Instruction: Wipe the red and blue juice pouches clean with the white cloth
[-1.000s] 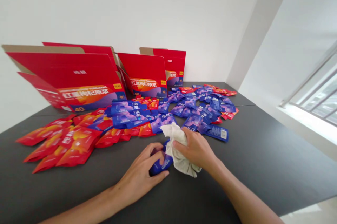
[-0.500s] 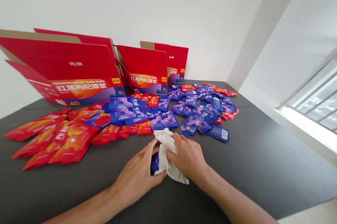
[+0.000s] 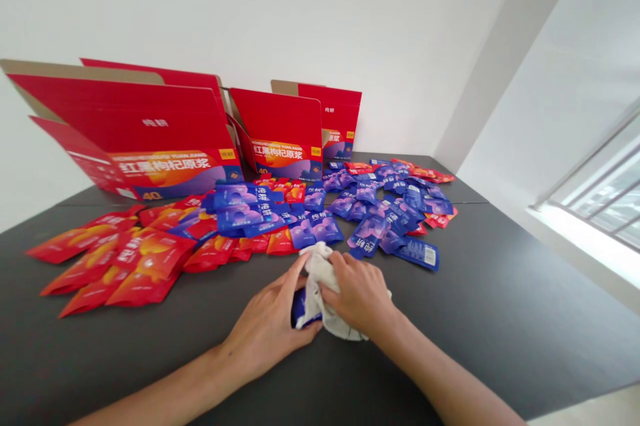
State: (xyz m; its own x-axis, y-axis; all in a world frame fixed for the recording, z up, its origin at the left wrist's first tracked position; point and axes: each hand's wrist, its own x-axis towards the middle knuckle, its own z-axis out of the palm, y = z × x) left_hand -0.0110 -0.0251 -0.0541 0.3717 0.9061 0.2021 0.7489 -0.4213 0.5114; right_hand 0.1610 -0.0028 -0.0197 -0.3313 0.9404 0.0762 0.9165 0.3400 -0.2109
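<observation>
My left hand [image 3: 273,319] is closed around a blue-purple pouch [image 3: 299,308], thumb below and fingers along its far side. A white cloth [image 3: 320,276] lies over much of that pouch and hides most of its face. Bunched in my right hand [image 3: 361,289], the cloth is pressed against the pouch from the right. Just beyond my hands lie more blue-purple pouches [image 3: 369,234] in a loose heap. To the left, orange-red pouches [image 3: 150,259] are stacked in overlapping rows, with blue-purple pouches [image 3: 245,209] resting on part of them.
Red cartons with raised flaps stand along the wall: a large one [image 3: 170,136] at left, a smaller one [image 3: 280,129] in the middle, another [image 3: 345,116] behind. All rests on a dark grey table [image 3: 490,306]. A barred window [image 3: 610,193] is at right.
The cloth has shifted and spread slightly to the right under my right hand. Both hands still hold the same things, and the whole view has moved a little.
</observation>
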